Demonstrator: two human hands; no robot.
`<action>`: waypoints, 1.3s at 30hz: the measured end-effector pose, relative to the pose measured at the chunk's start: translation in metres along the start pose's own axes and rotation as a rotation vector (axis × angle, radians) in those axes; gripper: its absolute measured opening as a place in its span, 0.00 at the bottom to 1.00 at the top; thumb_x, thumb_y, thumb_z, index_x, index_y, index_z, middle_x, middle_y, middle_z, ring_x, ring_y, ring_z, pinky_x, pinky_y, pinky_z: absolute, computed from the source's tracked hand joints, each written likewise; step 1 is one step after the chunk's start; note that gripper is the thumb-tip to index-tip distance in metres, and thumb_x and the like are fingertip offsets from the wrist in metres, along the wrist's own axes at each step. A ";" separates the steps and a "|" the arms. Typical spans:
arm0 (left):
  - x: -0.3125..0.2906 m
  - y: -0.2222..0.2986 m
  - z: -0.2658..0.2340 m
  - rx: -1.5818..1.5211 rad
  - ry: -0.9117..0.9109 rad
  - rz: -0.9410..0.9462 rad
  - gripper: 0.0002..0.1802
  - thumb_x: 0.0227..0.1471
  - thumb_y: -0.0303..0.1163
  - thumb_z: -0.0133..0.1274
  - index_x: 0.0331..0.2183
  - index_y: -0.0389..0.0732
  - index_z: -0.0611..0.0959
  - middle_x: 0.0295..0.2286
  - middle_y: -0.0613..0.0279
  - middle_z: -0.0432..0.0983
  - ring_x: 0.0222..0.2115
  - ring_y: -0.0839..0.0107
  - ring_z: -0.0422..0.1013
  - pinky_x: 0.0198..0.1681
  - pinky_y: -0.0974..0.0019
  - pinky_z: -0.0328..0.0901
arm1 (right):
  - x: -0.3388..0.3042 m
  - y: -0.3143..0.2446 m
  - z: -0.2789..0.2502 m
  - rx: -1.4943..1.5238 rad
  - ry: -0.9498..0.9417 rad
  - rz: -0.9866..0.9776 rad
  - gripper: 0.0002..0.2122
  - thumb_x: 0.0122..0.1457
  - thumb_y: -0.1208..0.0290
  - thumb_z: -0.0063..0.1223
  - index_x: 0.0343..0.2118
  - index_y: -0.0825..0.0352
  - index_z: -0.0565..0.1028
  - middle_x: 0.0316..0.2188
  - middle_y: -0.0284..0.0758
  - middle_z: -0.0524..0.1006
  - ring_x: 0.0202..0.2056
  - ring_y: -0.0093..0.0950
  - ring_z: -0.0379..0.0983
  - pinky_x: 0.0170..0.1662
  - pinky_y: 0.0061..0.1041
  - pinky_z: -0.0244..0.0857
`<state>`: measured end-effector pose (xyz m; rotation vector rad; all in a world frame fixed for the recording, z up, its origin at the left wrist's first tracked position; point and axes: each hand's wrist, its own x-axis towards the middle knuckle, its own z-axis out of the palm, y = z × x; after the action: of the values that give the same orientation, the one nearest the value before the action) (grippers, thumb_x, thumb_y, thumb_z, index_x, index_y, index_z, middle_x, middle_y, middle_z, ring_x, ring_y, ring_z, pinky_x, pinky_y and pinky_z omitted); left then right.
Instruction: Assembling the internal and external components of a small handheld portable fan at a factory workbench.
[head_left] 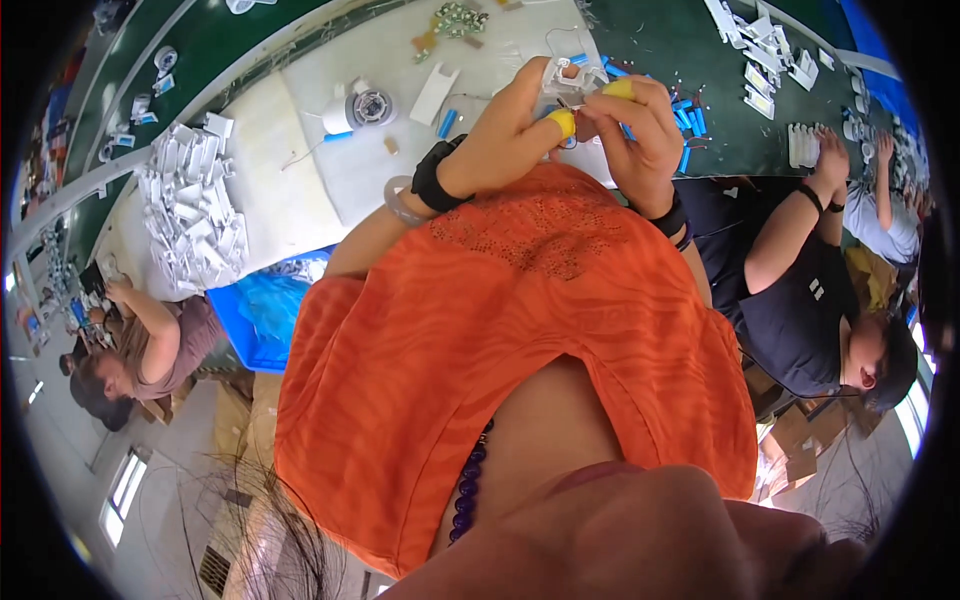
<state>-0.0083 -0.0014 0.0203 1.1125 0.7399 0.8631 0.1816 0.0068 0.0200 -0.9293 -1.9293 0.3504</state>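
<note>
Over the near edge of the workbench, my left hand (505,140) and my right hand (648,138) come together with fingers pinched. Between them is a small whitish, partly see-through plastic part (560,80), much of it covered by my fingers. Yellow covers wrap some fingertips of both hands. Close by my right hand lie many blue cylindrical cells (690,120) with thin wires. Left of my left hand are a single blue cell (447,123), a long white plastic cover (435,93) and a round white fan-like unit (370,106).
A heap of white plastic casings (195,210) covers the bench's left side, above a blue bin (240,330) with a blue liner. Small green circuit boards (460,20) sit at the far side. More white parts (765,60) lie far right. Co-workers sit to the left and right.
</note>
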 end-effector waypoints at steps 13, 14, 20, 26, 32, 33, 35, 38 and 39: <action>-0.002 -0.007 0.002 0.116 0.023 0.100 0.24 0.54 0.22 0.43 0.54 0.39 0.63 0.35 0.60 0.73 0.29 0.78 0.69 0.30 0.73 0.67 | -0.002 0.000 0.003 0.001 0.018 0.034 0.10 0.43 0.79 0.65 0.31 0.62 0.81 0.29 0.31 0.75 0.34 0.32 0.69 0.42 0.30 0.65; -0.003 -0.006 0.003 0.141 0.034 0.123 0.24 0.54 0.23 0.44 0.54 0.39 0.63 0.34 0.61 0.74 0.28 0.78 0.69 0.30 0.74 0.66 | -0.002 0.000 0.003 0.003 0.016 0.034 0.10 0.43 0.79 0.65 0.31 0.62 0.81 0.29 0.31 0.75 0.34 0.32 0.69 0.42 0.30 0.65; -0.005 0.000 0.005 0.152 0.038 0.132 0.25 0.52 0.22 0.40 0.54 0.39 0.64 0.34 0.60 0.73 0.26 0.79 0.68 0.30 0.74 0.66 | 0.001 -0.002 0.004 -0.016 0.020 0.005 0.10 0.43 0.79 0.65 0.31 0.63 0.80 0.28 0.30 0.76 0.33 0.31 0.70 0.43 0.30 0.65; -0.005 -0.001 0.003 0.152 0.028 0.115 0.26 0.52 0.22 0.38 0.55 0.38 0.64 0.34 0.60 0.72 0.26 0.79 0.68 0.29 0.74 0.65 | 0.002 -0.002 0.004 -0.008 0.035 -0.006 0.10 0.43 0.80 0.65 0.30 0.63 0.80 0.27 0.29 0.76 0.33 0.31 0.70 0.44 0.31 0.65; -0.005 -0.006 0.001 0.103 0.033 0.195 0.21 0.53 0.26 0.44 0.50 0.31 0.67 0.35 0.50 0.75 0.33 0.65 0.74 0.36 0.66 0.69 | 0.001 -0.002 0.005 -0.024 0.010 0.014 0.10 0.43 0.80 0.65 0.30 0.64 0.80 0.28 0.30 0.76 0.34 0.31 0.70 0.44 0.31 0.65; -0.005 -0.005 0.002 0.103 0.035 0.193 0.21 0.53 0.26 0.44 0.50 0.31 0.67 0.35 0.50 0.75 0.33 0.65 0.74 0.36 0.66 0.69 | 0.000 -0.001 0.005 -0.013 0.019 0.012 0.10 0.43 0.80 0.65 0.30 0.64 0.80 0.28 0.30 0.76 0.34 0.31 0.70 0.45 0.31 0.65; -0.005 -0.001 0.005 0.110 0.055 0.141 0.20 0.56 0.26 0.44 0.50 0.31 0.67 0.33 0.53 0.77 0.33 0.65 0.76 0.35 0.66 0.69 | -0.001 -0.001 0.005 0.000 0.027 0.010 0.10 0.42 0.81 0.65 0.31 0.64 0.80 0.28 0.30 0.76 0.34 0.31 0.70 0.45 0.31 0.65; -0.003 -0.012 0.003 0.186 0.052 0.231 0.21 0.64 0.35 0.41 0.56 0.37 0.65 0.26 0.65 0.70 0.23 0.80 0.66 0.24 0.76 0.63 | 0.000 0.000 0.005 -0.018 0.011 -0.005 0.10 0.43 0.81 0.65 0.31 0.64 0.80 0.29 0.30 0.76 0.35 0.32 0.70 0.44 0.31 0.65; -0.003 -0.013 0.003 0.185 0.053 0.230 0.21 0.64 0.35 0.41 0.56 0.37 0.65 0.26 0.65 0.70 0.23 0.80 0.66 0.24 0.76 0.63 | 0.000 0.001 0.005 -0.022 0.008 -0.006 0.11 0.43 0.81 0.65 0.31 0.63 0.80 0.29 0.31 0.75 0.35 0.32 0.70 0.44 0.30 0.64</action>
<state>-0.0039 -0.0079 0.0088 1.3622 0.7568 1.0371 0.1779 0.0078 0.0165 -0.9383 -1.9320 0.3224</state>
